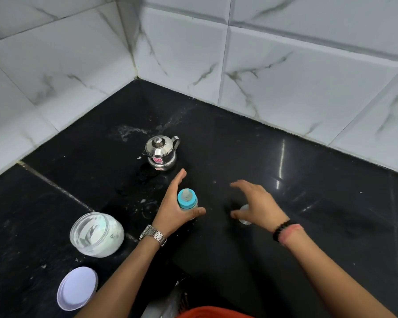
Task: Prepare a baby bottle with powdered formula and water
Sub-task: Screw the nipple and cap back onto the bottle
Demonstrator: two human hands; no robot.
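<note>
A baby bottle [187, 199] with a blue collar and a teat stands upright on the black counter [285, 180]. My left hand [170, 207] cups it from the left. Its fingers are stretched out straight past the bottle and the thumb curves along the near side, so they are not clamped on it. My right hand [257, 203] hovers to the right with fingers spread, holding nothing. Beneath it a small clear cap [245, 216] lies on the counter, partly hidden. An open jar of white powder [97, 235] stands at the left.
A small steel kettle [161, 152] with its lid on stands behind the bottle. The jar's white lid [77, 288] lies near the front left. Powder specks and wet marks dot the counter. Tiled walls [285, 76] close the back and the left.
</note>
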